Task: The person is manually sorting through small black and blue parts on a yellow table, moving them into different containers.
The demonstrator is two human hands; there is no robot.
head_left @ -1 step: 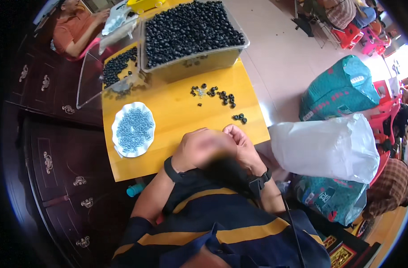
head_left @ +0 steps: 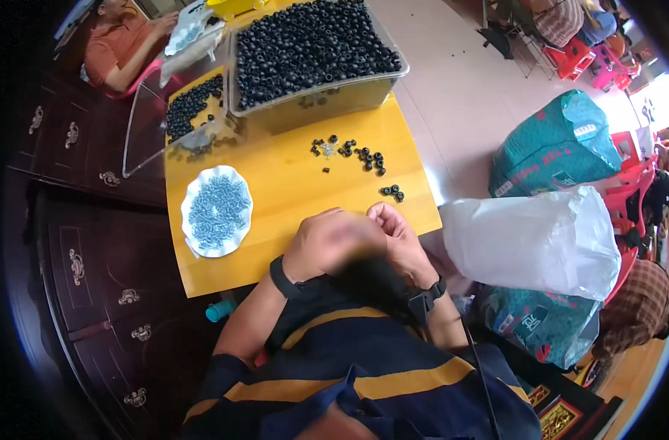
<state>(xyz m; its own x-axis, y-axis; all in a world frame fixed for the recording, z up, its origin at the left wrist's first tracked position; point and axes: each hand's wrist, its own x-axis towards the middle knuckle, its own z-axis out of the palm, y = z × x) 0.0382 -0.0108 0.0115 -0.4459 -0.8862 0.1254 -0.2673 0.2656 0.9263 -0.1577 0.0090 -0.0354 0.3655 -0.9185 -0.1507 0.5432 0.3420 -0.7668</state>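
Note:
Over the table's near edge my two hands are brought together. My left hand is curled, its fingertips lost in a blurred patch. Beside it my right hand has thumb and forefinger pinched together. Whatever lies between the fingers is hidden. Just beyond the right hand sits a small group of black ring-shaped parts. Farther off, more black parts lie loose near a little pile of small clear pieces. A white scalloped dish full of small bluish clear pieces stands left of my left hand.
A clear bin heaped with black parts stands at the table's far side. Left of it is a clear tray with more. Dark drawers line the left. White and teal sacks stand right. Another person sits far left.

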